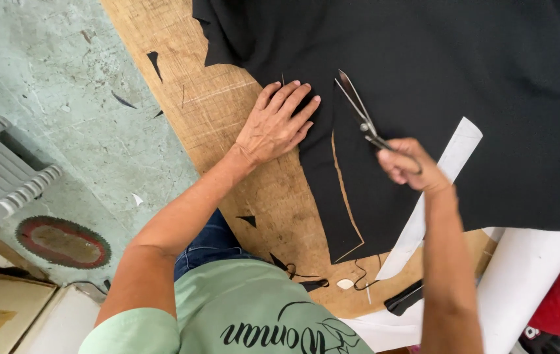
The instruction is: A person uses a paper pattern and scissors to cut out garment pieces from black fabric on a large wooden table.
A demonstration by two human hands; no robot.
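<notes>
At nine o'clock we see a white slatted chair [1, 174] on the green floor [63, 78]. On the wooden desk [227, 111], our left hand [276, 124] lies flat, fingers apart, pressing the black fabric [424, 78]. At three o'clock our right hand [411, 164] is clamped on open scissors [358, 111], beside a white paper pattern [450, 164].

Cloth [424, 78] lies on the table [227, 111] — left hand [276, 124] pressing it, scissors [358, 115] to its right.
</notes>
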